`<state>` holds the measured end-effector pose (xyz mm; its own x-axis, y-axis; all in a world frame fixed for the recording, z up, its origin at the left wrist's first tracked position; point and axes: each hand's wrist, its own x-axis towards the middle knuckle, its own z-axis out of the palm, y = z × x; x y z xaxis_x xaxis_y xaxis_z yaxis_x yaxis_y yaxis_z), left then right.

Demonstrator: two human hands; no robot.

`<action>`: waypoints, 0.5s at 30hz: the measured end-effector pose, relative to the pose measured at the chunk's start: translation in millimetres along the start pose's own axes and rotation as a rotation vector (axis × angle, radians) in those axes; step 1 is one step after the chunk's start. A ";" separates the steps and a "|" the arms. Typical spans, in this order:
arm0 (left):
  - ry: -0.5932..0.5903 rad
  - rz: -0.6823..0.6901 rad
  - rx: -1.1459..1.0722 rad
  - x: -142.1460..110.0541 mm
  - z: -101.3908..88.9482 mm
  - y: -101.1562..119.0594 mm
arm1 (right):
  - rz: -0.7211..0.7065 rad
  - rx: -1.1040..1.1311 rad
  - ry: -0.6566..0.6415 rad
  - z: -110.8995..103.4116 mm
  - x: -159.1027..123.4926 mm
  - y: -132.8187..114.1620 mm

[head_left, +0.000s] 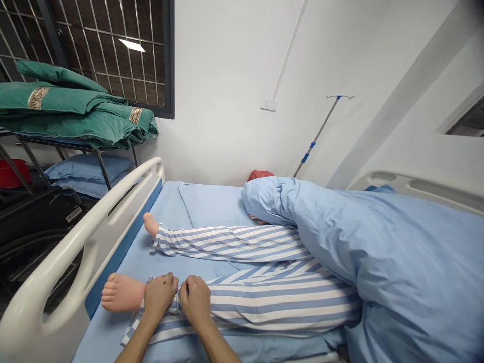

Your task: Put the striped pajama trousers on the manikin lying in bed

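A manikin with plastic-looking feet lies on the bed in blue-and-white striped trousers (pixel 272 297). My left hand (pixel 162 295) is closed over the near trouser leg at the ankle, just beside the bare near foot (pixel 123 293). A short way up the same shin, my right hand (pixel 196 301) is closed too, its fingers curled into the striped cloth. Both hands' fingertips are partly hidden. The far foot (pixel 150 224) sticks out of the other trouser leg. A bunched blue quilt (pixel 378 242) covers the manikin from the thighs up.
The bed's cream footboard (pixel 132 199) rises at the left, the headboard (pixel 423 189) at the right. Beyond the footboard are a black wheelchair (pixel 41 222) and a rack with folded green quilts (pixel 79 111). An IV pole (pixel 319 133) stands behind the bed, near a red object (pixel 260 175).
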<state>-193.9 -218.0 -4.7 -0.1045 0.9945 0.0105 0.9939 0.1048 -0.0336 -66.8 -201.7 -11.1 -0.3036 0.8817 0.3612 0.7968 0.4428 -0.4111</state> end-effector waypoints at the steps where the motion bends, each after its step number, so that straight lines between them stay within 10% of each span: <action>1: -0.009 0.001 0.001 0.5 -0.1 1.7 | 0.000 -0.002 -0.002 0.0 -0.2 -0.1; 15: -0.078 -0.054 -0.045 0.9 -12.2 7.5 | 0.000 0.000 -0.024 1.6 -0.4 1.5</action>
<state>-186.1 -216.4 7.3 -0.1583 0.9851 -0.0668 0.9872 0.1592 0.0096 -66.4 -201.1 -13.2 -0.3161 0.8854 0.3408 0.7966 0.4428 -0.4116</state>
